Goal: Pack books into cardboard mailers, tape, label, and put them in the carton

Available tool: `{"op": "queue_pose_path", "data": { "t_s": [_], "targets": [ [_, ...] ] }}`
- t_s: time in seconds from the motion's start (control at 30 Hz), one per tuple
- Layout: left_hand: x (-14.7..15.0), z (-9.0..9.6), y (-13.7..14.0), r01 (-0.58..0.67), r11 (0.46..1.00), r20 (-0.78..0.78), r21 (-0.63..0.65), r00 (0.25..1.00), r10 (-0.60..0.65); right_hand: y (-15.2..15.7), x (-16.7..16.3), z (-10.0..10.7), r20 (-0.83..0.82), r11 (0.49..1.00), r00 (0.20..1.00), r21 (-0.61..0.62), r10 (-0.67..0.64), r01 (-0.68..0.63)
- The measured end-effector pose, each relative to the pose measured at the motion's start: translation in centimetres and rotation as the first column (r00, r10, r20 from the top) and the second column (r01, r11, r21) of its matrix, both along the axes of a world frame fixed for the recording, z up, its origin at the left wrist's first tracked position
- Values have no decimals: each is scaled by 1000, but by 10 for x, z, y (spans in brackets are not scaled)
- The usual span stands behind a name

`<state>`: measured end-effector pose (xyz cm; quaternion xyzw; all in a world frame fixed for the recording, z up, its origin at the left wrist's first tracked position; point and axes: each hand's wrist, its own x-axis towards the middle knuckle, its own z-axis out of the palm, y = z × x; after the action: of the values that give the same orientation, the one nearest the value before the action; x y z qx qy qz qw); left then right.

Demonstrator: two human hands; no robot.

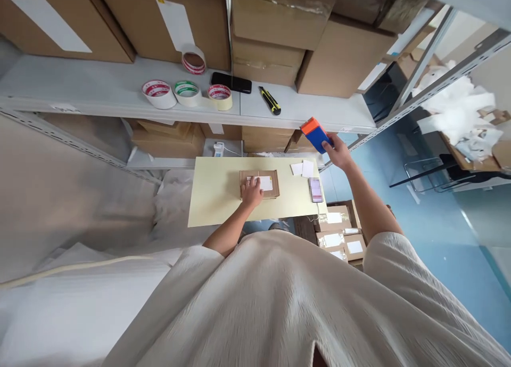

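Observation:
My left hand [252, 192] lies on top of a small cardboard box [274, 192], its fingers spread over the white label [265, 182]. The box rests flat on a pale yellow table [215, 207]. Up and to the right, my right hand [338, 152] grips a blue-and-orange block-shaped object [316, 136] by its blue end, with the orange end pointing up and left. That object is held in the air in front of the shelf edge, apart from the box; its exact kind is unclear.
White paper slips [306, 168] and a lit phone [315, 190] lie at the table's right side. Tape rolls [187, 93], a black phone [231, 82] and a yellow-black utility knife [270, 100] sit on the shelf [327, 109]. Labelled boxes [333, 240] are stacked low at right.

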<state>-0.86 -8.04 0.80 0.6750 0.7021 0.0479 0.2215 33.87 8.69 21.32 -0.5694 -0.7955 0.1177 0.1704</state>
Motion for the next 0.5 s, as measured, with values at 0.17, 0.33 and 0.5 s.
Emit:
{"op": "queue_pose_path", "data": {
  "t_s": [0.17,0.33,0.5],
  "targets": [
    [1,-4,3,-40,999,7,10,999,40,50,-5,19,134,985,990,167,-53,30],
    [13,-2,6,-129,992,-2,9,992,129,101,-3,26,223,963,974,266,-30,-31],
    [30,2,9,-265,964,-14,6,964,265,154,4,12,283,953,958,277,42,-124]
  ]
}}
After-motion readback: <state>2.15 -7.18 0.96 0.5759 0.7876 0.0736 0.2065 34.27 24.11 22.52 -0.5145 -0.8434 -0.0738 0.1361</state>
